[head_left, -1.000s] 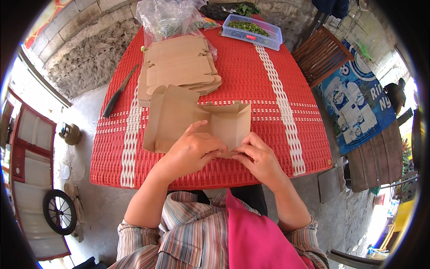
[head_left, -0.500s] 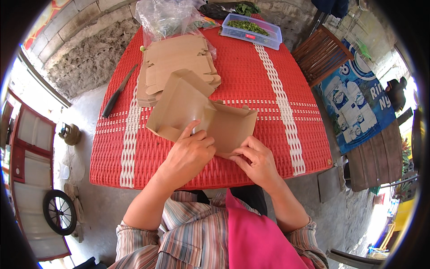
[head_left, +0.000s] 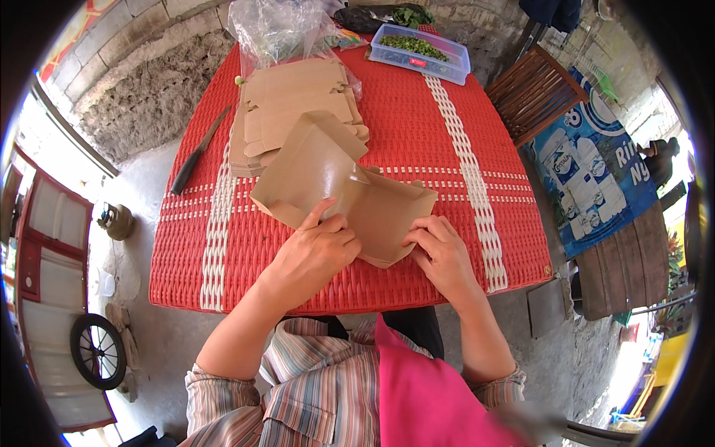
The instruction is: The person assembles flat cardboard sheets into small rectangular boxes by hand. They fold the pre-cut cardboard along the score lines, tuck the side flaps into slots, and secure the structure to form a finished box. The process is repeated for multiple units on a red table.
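A brown cardboard box (head_left: 309, 167), partly folded up with its lid spread out to the right, is between my hands above the red table. My left hand (head_left: 319, 249) holds its near edge, the index finger stretched over the inside and the other fingers curled. At the lid's right front corner, my right hand (head_left: 441, 257) pinches the side flap; its fingertips are partly hidden. Just behind the box lies a stack of flat cardboard blanks (head_left: 294, 100), which the raised box wall partly covers.
A knife with a black handle (head_left: 195, 160) lies left of the stack on the red woven tabletop (head_left: 417, 141). Farther back are a clear plastic bag (head_left: 279, 33) and a plastic tub of chopped greens (head_left: 421, 56). A wooden chair (head_left: 532, 93) stands at the right.
My right hand has moved from the lid's front edge to its right corner, where the side flap now stands up more. The box has shifted slightly right.
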`<state>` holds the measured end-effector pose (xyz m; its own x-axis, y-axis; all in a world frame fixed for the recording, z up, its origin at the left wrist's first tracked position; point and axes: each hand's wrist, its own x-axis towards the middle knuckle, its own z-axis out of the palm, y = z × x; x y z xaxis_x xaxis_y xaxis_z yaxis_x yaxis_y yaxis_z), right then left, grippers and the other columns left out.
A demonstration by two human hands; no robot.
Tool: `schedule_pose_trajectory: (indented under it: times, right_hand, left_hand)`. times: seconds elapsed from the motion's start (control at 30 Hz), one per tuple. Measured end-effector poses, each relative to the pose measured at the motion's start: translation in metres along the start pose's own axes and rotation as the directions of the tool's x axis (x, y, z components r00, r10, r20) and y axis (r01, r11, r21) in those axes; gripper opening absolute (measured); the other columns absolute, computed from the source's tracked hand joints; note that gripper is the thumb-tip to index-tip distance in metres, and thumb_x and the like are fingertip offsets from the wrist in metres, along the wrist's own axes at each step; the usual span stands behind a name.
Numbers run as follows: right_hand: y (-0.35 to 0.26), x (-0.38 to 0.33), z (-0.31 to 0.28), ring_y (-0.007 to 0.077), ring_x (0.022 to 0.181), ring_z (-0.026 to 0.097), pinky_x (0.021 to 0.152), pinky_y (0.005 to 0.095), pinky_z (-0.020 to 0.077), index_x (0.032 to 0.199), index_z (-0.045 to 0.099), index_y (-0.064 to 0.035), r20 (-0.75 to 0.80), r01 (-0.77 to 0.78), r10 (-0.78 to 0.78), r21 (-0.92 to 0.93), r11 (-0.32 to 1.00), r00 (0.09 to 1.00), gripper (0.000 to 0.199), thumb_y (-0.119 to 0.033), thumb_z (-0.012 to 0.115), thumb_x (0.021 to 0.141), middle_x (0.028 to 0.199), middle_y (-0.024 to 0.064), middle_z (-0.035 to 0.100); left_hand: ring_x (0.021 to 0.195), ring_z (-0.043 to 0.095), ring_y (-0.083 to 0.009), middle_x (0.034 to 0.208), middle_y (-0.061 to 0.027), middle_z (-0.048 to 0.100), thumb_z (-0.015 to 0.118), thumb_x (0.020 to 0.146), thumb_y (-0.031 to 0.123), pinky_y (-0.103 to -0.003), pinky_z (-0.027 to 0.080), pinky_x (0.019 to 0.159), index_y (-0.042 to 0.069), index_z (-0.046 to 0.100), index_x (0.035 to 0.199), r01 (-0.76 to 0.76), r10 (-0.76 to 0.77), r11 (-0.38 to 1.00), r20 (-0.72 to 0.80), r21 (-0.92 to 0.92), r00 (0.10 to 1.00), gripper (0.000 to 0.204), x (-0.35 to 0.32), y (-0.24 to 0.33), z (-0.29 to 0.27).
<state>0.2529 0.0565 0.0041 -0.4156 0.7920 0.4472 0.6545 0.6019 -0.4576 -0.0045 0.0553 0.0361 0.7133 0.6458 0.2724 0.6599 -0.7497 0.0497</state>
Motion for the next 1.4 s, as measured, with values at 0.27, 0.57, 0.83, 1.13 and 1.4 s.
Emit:
schedule_pose_trajectory:
  times: [0.27, 0.57, 0.83, 1.13, 1.4]
  right_hand:
    - [-0.01, 0.0, 0.005, 0.0243, 0.086, 0.063, 0.073, 0.0359, 0.0544, 0.095, 0.067, -0.0068, -0.13, 0.059, -0.072, -0.1, 0.993, 0.989, 0.023, 0.004, 0.071, 0.074, 0.091, 0.003, 0.062]
    - [-0.043, -0.009, 0.025, 0.0266, 0.088, 0.068, 0.075, 0.0356, 0.0564, 0.103, 0.068, -0.0039, -0.12, 0.081, -0.078, 0.019, 0.997, 0.99, 0.025, 0.005, 0.068, 0.079, 0.098, 0.0079, 0.068]
    - [-0.024, 0.006, -0.014, 0.022, 0.082, 0.066, 0.066, 0.035, 0.0549, 0.115, 0.07, -0.0115, -0.199, 0.003, -0.012, -0.045, 0.999, 0.98, 0.042, 0.01, 0.061, 0.081, 0.095, 0.0057, 0.061]
    - [-0.012, 0.011, 0.013, 0.0205, 0.062, 0.063, 0.054, 0.035, 0.0519, 0.121, 0.067, -0.0146, -0.071, 0.067, -0.08, -0.171, 0.983, 0.994, 0.035, -0.008, 0.067, 0.088, 0.075, 0.0041, 0.057]
    - [-0.029, 0.013, 0.015, 0.0225, 0.06, 0.065, 0.052, 0.0354, 0.0513, 0.111, 0.064, -0.0089, -0.028, 0.096, -0.104, -0.223, 0.97, 0.994, 0.021, -0.011, 0.065, 0.09, 0.071, 0.0055, 0.06]
  left_hand:
    - [0.127, 0.052, -0.0201, 0.117, -0.0038, 0.065, 0.061, 0.082, 0.004, -0.052, 0.023, 0.118, 0.008, 0.068, 0.111, 0.077, -0.059, 0.991, -0.159, 0.107, 0.986, 0.03, -0.003, 0.002, -0.002]
    - [0.121, 0.054, -0.0237, 0.115, -0.0049, 0.064, 0.069, 0.077, 0.005, -0.051, 0.027, 0.113, 0.008, 0.071, 0.109, 0.155, -0.186, 0.954, -0.098, -0.256, 0.978, 0.033, -0.012, 0.019, -0.003]
    - [0.123, 0.055, -0.025, 0.11, -0.0026, 0.066, 0.065, 0.082, 0.002, -0.054, 0.021, 0.117, 0.012, 0.077, 0.095, 0.243, -0.265, 0.944, -0.075, -0.222, 0.961, 0.021, -0.035, -0.013, -0.002]
    - [0.141, 0.043, -0.0246, 0.136, -0.0015, 0.06, 0.061, 0.076, -0.004, -0.054, 0.012, 0.122, 0.01, 0.077, 0.099, 0.3, -0.313, 0.947, -0.122, -0.114, 0.942, 0.032, -0.038, -0.032, 0.0]
    - [0.102, 0.063, -0.0277, 0.105, -0.0105, 0.068, 0.066, 0.083, 0.005, -0.042, 0.045, 0.09, 0.003, 0.07, 0.1, 0.246, -0.319, 0.912, -0.188, -0.329, 0.929, 0.018, -0.016, 0.018, -0.025]
